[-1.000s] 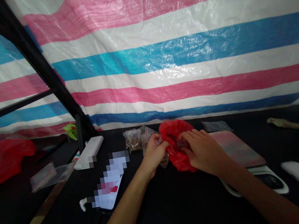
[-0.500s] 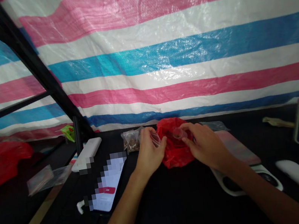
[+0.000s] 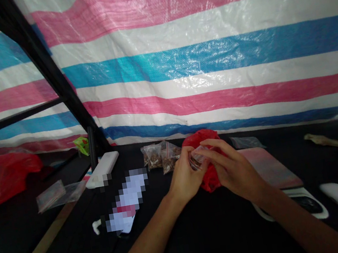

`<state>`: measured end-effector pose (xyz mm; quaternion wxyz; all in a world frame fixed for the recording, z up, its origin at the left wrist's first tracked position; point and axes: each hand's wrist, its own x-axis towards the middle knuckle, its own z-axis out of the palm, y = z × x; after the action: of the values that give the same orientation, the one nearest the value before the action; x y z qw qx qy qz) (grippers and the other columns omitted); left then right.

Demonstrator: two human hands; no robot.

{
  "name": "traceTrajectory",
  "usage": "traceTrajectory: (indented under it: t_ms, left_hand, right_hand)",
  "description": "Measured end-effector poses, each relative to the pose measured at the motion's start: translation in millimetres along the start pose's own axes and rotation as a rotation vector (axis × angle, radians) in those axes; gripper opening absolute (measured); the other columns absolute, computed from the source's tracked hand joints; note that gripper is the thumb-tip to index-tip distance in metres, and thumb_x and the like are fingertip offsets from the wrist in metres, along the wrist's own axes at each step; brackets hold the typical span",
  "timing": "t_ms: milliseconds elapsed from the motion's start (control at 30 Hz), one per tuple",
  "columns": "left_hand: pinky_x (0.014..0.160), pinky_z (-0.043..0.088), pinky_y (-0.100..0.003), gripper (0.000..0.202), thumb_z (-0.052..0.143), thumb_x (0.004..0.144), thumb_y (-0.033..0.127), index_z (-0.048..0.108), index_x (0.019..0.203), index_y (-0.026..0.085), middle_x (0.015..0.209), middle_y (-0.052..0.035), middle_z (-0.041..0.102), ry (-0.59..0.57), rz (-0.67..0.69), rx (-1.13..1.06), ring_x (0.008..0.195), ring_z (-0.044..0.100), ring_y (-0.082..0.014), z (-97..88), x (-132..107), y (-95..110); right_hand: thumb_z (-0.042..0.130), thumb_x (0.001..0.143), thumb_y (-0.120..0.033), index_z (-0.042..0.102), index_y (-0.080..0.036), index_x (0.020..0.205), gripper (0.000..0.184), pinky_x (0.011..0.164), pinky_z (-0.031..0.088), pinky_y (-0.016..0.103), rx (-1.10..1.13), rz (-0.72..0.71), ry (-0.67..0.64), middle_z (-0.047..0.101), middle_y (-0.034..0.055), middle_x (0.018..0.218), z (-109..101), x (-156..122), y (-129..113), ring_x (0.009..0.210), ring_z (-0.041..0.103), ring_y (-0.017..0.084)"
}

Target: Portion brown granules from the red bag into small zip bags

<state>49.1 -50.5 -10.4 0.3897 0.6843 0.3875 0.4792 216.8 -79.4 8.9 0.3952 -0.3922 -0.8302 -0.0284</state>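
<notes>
A small clear plastic bag [image 3: 196, 164] is in the person's hands, just in front of and partly over a crumpled red bag [image 3: 211, 180] on the black table [image 3: 188, 244]. The left hand [image 3: 184, 176] grips the clear bag between thumb and fingers; the right hand [image 3: 235, 168] has its fingertips up against the clear plastic, though whether they pinch it I cannot tell. Small filled bags [image 3: 154, 159] of brown bits lie just left of the left hand. Farther left are a lit phone [image 3: 127, 207] and a white block [image 3: 104, 168]; near the right forearm lies a pinkish pad [image 3: 272, 167].
</notes>
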Motion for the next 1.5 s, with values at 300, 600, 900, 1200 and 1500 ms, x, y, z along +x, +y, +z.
traceTrajectory:
  t_ms: [300, 600, 900, 1200, 1500]
  left_hand:
    - [0.070, 0.045, -0.023, 0.028, 0.067, 0.090, 0.026, 0.047, 0.110, 0.023, 0.084, 0.0028, 0.059, 0.119, 0.083, -0.047, 0.072, 0.058, -0.0124, -5.6, 3, 8]
    - [0.085, 0.047, -0.028, 0.052, 0.065, 0.087, 0.017, 0.038, 0.130, 0.025, 0.107, -0.0034, 0.050, 0.187, 0.233, -0.025, 0.091, 0.054, -0.0156, -4.6, 1, -5]
    - [0.094, 0.050, -0.034, 0.064, 0.073, 0.086, 0.026, 0.036, 0.139, 0.024, 0.119, -0.0088, 0.063, 0.075, 0.096, -0.037, 0.104, 0.063, -0.0212, -2.9, -2, 0]
    - [0.110, 0.044, -0.044, 0.041, 0.058, 0.093, 0.014, 0.054, 0.134, 0.022, 0.129, -0.0120, 0.062, 0.005, 0.232, 0.084, 0.123, 0.058, -0.0266, -5.2, -1, 1]
    - [0.111, 0.044, -0.046, 0.069, 0.059, 0.077, 0.001, 0.044, 0.140, 0.023, 0.129, -0.0113, 0.056, -0.035, 0.324, 0.168, 0.123, 0.054, -0.0270, -4.9, -2, -3]
  right_hand:
    - [0.050, 0.099, -0.018, 0.062, -0.020, 0.133, 0.035, 0.105, 0.049, 0.051, -0.217, 0.210, 0.003, 0.062, 0.0153, 0.128, -2, 4, 13, 0.121, 0.059, 0.031]
    - [0.061, 0.099, -0.030, 0.059, -0.025, 0.129, 0.031, 0.096, 0.050, 0.042, -0.020, 0.153, -0.119, 0.067, 0.0094, 0.123, -7, 8, -11, 0.110, 0.062, 0.026]
    - [0.053, 0.102, -0.021, 0.063, -0.025, 0.103, 0.010, 0.086, 0.054, 0.035, 0.149, 0.160, 0.064, 0.071, 0.0046, 0.100, -9, 8, -8, 0.093, 0.067, 0.020]
    - [0.065, 0.097, -0.031, 0.065, -0.025, 0.113, 0.017, 0.083, 0.060, 0.035, 0.342, 0.346, 0.267, 0.073, 0.0049, 0.103, 1, 8, -2, 0.091, 0.071, 0.020]
    - [0.070, 0.092, -0.033, 0.062, -0.026, 0.113, 0.023, 0.085, 0.061, 0.034, 0.596, 0.471, 0.424, 0.072, 0.0023, 0.097, -3, 16, 2, 0.091, 0.073, 0.019]
